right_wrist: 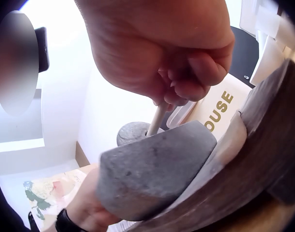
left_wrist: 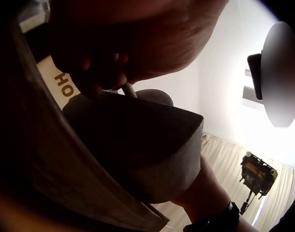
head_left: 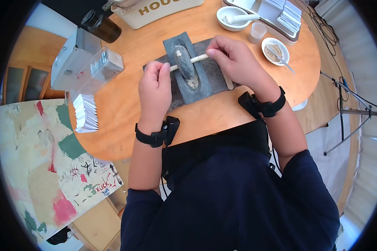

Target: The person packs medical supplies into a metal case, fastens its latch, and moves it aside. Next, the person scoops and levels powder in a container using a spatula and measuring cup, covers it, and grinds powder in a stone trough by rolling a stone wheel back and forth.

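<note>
Both hands hold the ends of a pale rod (head_left: 200, 57) that runs through a grey stone grinding wheel (head_left: 183, 60). My left hand (head_left: 155, 88) grips the left end and my right hand (head_left: 238, 61) pinches the right end, thumb along it. The wheel stands in a long stone trough (head_left: 197, 94), with pale bits in the trough and on the wheel's rim. Underneath lies a dark board (head_left: 175, 95). In the right wrist view the right hand (right_wrist: 162, 48) curls round the rod (right_wrist: 158, 118), above the trough's side (right_wrist: 152, 169). The left wrist view shows the left hand (left_wrist: 157, 38) in shadow.
At right, a mortar with pestle (head_left: 234, 26), a plastic cup (head_left: 257, 32) and a bowl of brown powder (head_left: 280, 58) with a spoon. A flat wooden stick (head_left: 227, 79) lies by the right wrist. Folded papers (head_left: 86, 113), a clear box (head_left: 107, 60) and a dark jar (head_left: 106, 29) stand left.
</note>
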`<action>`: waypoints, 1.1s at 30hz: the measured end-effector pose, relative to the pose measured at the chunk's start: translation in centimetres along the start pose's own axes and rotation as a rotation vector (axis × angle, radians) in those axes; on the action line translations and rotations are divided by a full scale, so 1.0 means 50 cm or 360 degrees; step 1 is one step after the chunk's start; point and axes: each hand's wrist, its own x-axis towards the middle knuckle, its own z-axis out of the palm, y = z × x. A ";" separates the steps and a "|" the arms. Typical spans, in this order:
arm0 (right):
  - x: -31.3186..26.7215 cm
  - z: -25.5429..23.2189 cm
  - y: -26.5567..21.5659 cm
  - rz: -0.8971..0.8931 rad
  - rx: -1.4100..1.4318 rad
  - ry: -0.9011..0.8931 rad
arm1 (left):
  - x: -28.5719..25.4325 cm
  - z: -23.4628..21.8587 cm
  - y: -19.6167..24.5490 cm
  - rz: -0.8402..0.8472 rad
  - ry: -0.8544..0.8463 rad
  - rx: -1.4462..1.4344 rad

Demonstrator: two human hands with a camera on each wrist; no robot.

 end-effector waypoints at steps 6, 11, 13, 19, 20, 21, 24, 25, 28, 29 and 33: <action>-0.022 -0.005 -0.014 -0.0083 -0.0124 -0.0096 | -0.039 0.007 0.000 0.0156 0.0103 0.0049; -0.013 -0.011 -0.006 0.0025 -0.0081 -0.0070 | -0.029 0.009 0.008 0.0095 0.0108 0.0045; -0.007 -0.015 -0.014 0.0007 -0.0089 -0.0124 | -0.038 0.006 0.004 0.0168 0.0109 0.0098; -0.008 -0.009 -0.013 -0.0032 -0.0170 -0.0052 | -0.019 0.006 -0.010 0.0018 0.0082 -0.0067; -0.022 -0.012 -0.009 -0.0046 -0.0128 -0.0077 | -0.034 0.002 -0.005 0.0033 0.0053 -0.0021; -0.025 -0.012 -0.009 -0.0062 -0.0086 -0.0104 | -0.044 0.007 0.004 0.0123 0.0112 0.0020; -0.007 0.000 -0.004 0.0053 -0.0089 -0.0021 | -0.013 0.012 -0.010 0.0050 0.0130 -0.0045; -0.002 0.002 -0.002 0.0060 -0.0078 0.0013 | -0.002 0.015 -0.008 0.0035 0.0148 -0.0089; -0.021 -0.013 -0.012 0.0100 -0.0063 -0.0121 | -0.031 0.008 0.000 0.0106 0.0100 0.0028; -0.029 -0.015 -0.005 -0.0026 -0.0083 -0.0123 | -0.049 0.011 0.011 0.0075 0.0150 0.0054; -0.008 0.002 -0.013 -0.0016 -0.0127 0.0012 | -0.006 0.014 -0.012 0.0014 0.0133 -0.0062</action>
